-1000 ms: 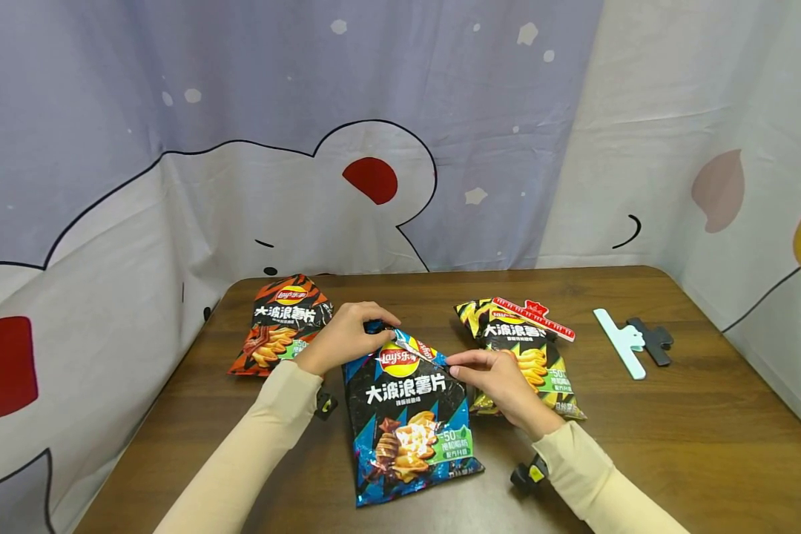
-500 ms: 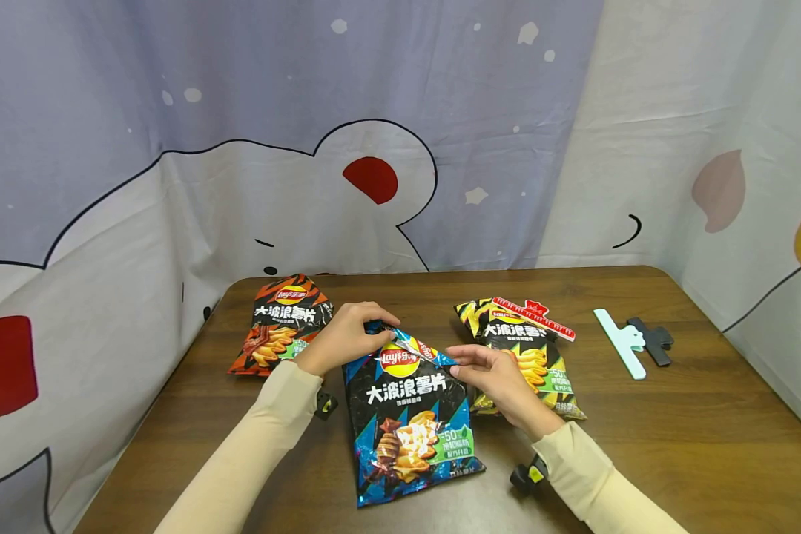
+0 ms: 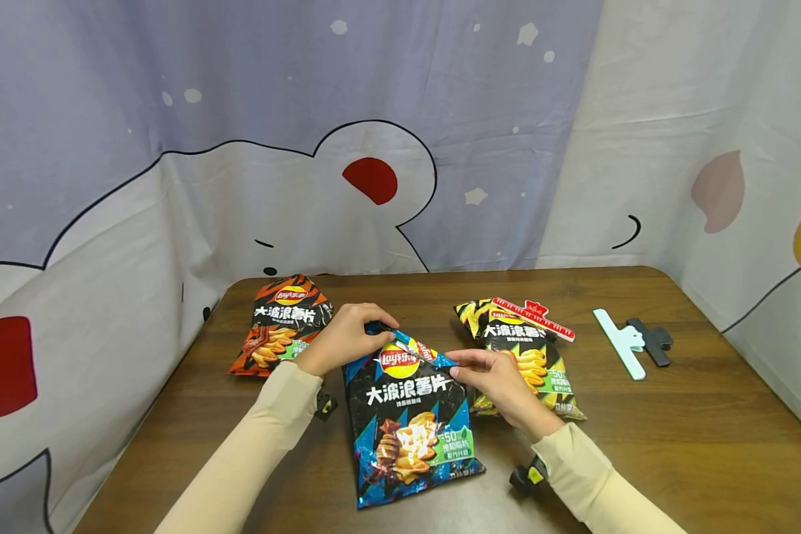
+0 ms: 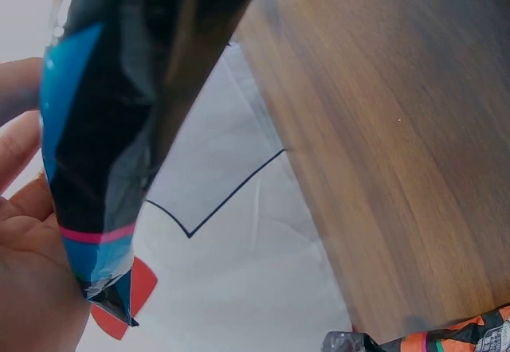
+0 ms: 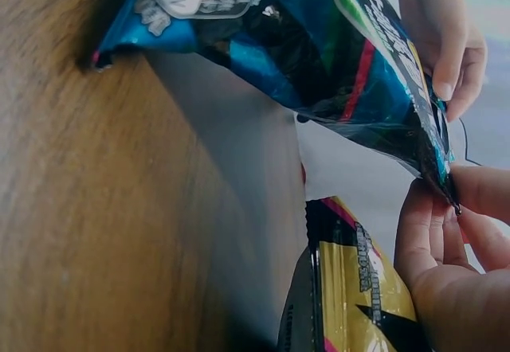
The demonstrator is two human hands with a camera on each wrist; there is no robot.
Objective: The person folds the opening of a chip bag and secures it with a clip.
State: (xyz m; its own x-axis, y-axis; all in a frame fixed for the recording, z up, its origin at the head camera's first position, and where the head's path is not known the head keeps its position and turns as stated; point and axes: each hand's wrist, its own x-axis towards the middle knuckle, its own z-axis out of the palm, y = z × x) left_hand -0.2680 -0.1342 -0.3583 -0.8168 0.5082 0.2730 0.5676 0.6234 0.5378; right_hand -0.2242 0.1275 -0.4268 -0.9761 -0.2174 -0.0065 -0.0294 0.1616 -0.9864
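Left hand (image 3: 347, 337): grips the top left corner of the blue bag between thumb and fingers.
Right hand (image 3: 494, 382): pinches the bag's top right corner, thumb against fingers.
Blue bag (image 3: 407, 430): a chip bag between the two hands, hanging down toward the person from both grips; its top edge is folded over the front, showing a silver strip and upside-down lettering. Whether its lower edge touches the table I cannot tell.
Yellow bag (image 3: 547, 363): just beyond the right hand, which partly covers it in the head view.
Red clip (image 3: 535, 319): across the yellow bag's top, beyond the right hand.
Orange bag (image 3: 283, 319): just beyond the left hand and to its left.
Pale green clip (image 3: 621, 343) and black clip (image 3: 656, 341): side by side, well to the right of the right hand.
Table (image 3: 694, 430): brown wood grain, beneath both hands.
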